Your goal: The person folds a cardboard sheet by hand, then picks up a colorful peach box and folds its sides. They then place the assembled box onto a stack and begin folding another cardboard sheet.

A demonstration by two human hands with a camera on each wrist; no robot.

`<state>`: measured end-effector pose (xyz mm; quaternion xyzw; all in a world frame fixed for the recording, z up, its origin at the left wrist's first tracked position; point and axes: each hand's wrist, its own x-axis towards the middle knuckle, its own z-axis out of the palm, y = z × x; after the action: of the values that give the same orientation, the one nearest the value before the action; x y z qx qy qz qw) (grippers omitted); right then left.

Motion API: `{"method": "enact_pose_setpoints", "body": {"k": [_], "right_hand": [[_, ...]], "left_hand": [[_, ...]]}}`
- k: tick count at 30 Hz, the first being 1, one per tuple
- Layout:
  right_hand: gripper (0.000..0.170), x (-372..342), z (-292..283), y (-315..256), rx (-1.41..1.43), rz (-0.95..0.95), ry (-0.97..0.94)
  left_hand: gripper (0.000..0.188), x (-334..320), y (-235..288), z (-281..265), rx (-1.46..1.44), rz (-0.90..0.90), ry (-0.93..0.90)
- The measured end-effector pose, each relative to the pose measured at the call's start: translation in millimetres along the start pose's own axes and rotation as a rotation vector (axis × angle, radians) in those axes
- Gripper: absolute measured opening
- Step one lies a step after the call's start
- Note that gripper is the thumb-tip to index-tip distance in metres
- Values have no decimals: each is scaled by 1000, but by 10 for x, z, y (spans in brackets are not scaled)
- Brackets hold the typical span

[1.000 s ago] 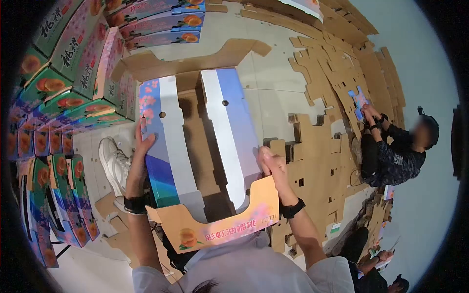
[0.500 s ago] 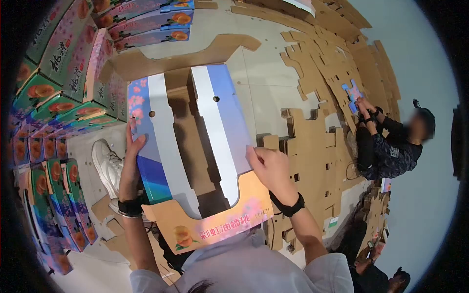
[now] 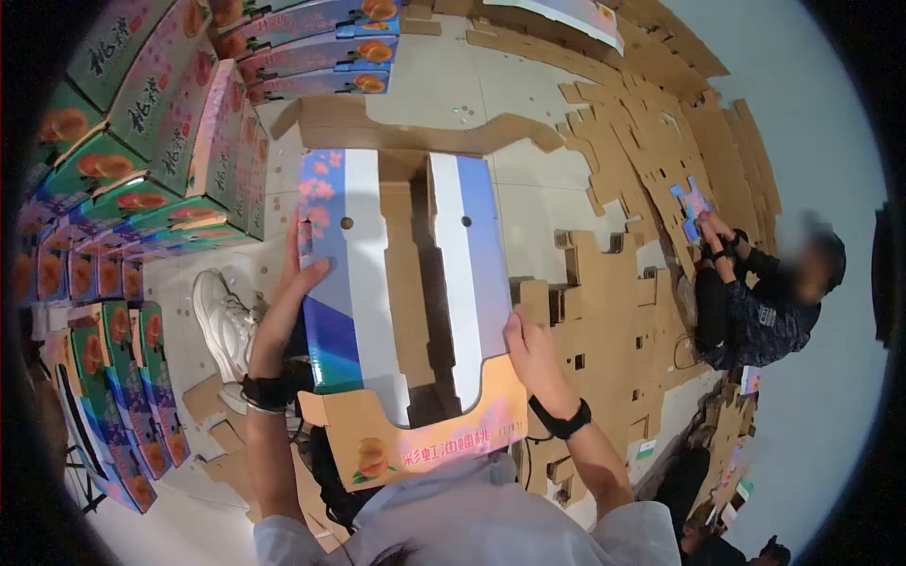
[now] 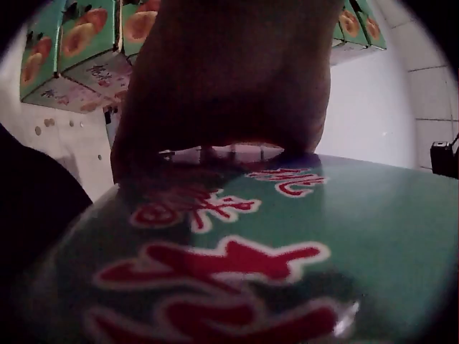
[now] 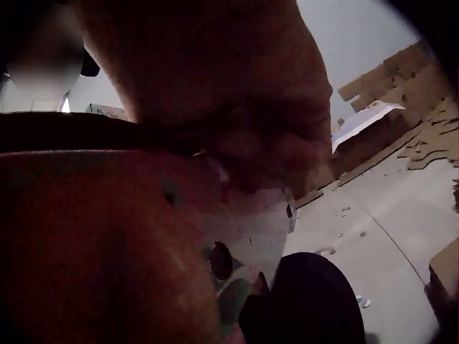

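Note:
A partly folded cardboard fruit box [image 3: 467,302] fills the middle of the head view, blue-violet and white on top. Between its two top panels runs a long gap onto bare brown cardboard. An orange flap [image 3: 444,453] with a peach print stands at the end near my body; a brown flap [image 3: 425,137] spreads out at the far end. My left hand [image 3: 294,283] grips the left side, thumb on the top edge. At the right edge, near the orange flap, my right hand [image 3: 535,354] holds the box with bent fingers. Its fingertips are partly hidden, and the right wrist view is dark.
Printed fruit boxes [image 3: 142,123] are stacked at the left, with several more below. Flat brown cardboard sheets [image 3: 604,321] cover the floor at the right. Farther right a seated person [image 3: 764,302] handles a printed piece. A white shoe [image 3: 222,321] shows beside my left arm.
The box has shifted a little to the right and sits straighter. My right hand has slid along its right edge toward my body since half a second ago; my left hand keeps its hold.

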<state>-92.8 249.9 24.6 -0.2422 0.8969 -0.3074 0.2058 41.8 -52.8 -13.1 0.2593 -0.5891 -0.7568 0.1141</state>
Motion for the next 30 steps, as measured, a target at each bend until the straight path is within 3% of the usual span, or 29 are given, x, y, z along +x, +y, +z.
{"method": "enact_pose_setpoints", "body": {"k": [9,14,16,20,22,24,28,30], "right_hand": [[28,-325,-1,113,-177,62,-2],[29,-364,-121,142,-266,94,-72],[27,-362,-246,58,75,173,-130],[24,-280,-335,39,212,110,-143],[22,-113,-398,201,311,113,-251],[26,91,-519,202,341,177,-287],[41,392,-618,216,582,6,-418],[54,336,-714,9,650,86,-395]], "left_hand": [[86,12,146,184,101,79,-158],[85,-5,91,237,10,71,-135],[84,-44,47,200,-26,50,-97],[82,143,-222,48,-135,71,-26],[81,302,-212,39,-140,107,-18],[80,476,-78,75,-172,65,13],[79,780,-27,-18,-98,67,15],[76,753,83,19,-282,69,28]]}}
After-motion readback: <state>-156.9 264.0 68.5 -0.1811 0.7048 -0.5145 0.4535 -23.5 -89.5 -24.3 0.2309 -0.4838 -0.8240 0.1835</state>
